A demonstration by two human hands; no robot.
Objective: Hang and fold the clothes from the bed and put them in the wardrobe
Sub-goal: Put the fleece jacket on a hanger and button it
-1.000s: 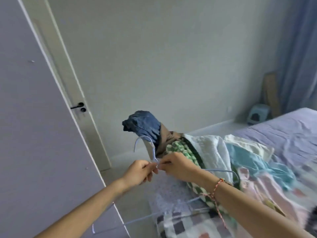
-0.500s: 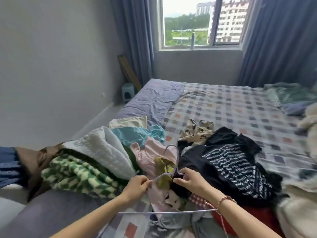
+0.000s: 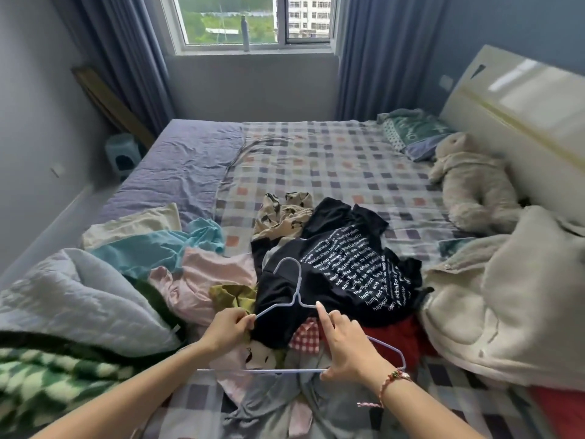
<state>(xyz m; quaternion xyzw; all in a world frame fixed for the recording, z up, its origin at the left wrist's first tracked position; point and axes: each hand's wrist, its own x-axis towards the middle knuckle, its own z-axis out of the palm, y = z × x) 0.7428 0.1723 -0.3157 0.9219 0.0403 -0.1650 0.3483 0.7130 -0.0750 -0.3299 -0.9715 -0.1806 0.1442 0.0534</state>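
Head view. Item in work: light-blue wire hanger (image 3: 298,286), held low over the clothes heap at the near end of the bed (image 3: 316,160), hook away from the body, directly above the black T-shirt (image 3: 348,274) with white lettering.

Left hand (image 3: 226,329): closed in a pinch on the left shoulder wire. Right hand (image 3: 346,346): wrapped around the right side of the frame near the bottom bar, index finger stretched along the right shoulder wire. Probable reason for the two-point grip: keeps the thin frame level and allows steering of each shoulder into a neck opening.

Probable step: selecting a garment to hang. Black T-shirt nearest the hook, not yet on the hanger. Collar not identifiable in the crumpled fabric; locate before threading.

Rest of heap: pink garment (image 3: 202,280), teal garment (image 3: 152,248), olive piece (image 3: 235,296), red-checked piece (image 3: 305,339), grey quilted item (image 3: 72,299) and green checked fleece (image 3: 47,381) at left, cream coat (image 3: 506,312) at right. All unfolded; task judged at an early stage. Wardrobe out of view.

Caution: hook close to loose fabric; lift clear to avoid snagging.
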